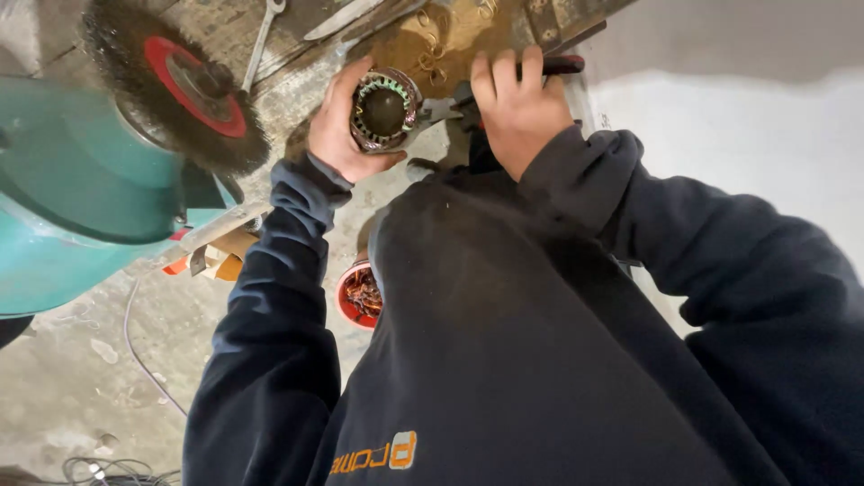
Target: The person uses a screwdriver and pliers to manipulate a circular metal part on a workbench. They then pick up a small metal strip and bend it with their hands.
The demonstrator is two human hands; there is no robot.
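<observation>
My left hand point(340, 126) grips a round motor stator point(385, 110), a metal ring with green-insulated copper windings around a dark hollow centre. My right hand point(509, 103) is closed on the red and black handles of pliers point(562, 65), whose metal jaws point(441, 109) reach the stator's right edge. Both hands are held over the edge of a worn wooden workbench point(450, 40). Dark sleeves and my dark sweatshirt fill the lower frame.
A teal bench grinder point(72, 198) with a wire brush wheel point(175, 85) stands at the left. A wrench point(261, 40) and loose copper wire bits point(432, 45) lie on the bench. A red bucket of copper wire point(360, 297) sits on the concrete floor.
</observation>
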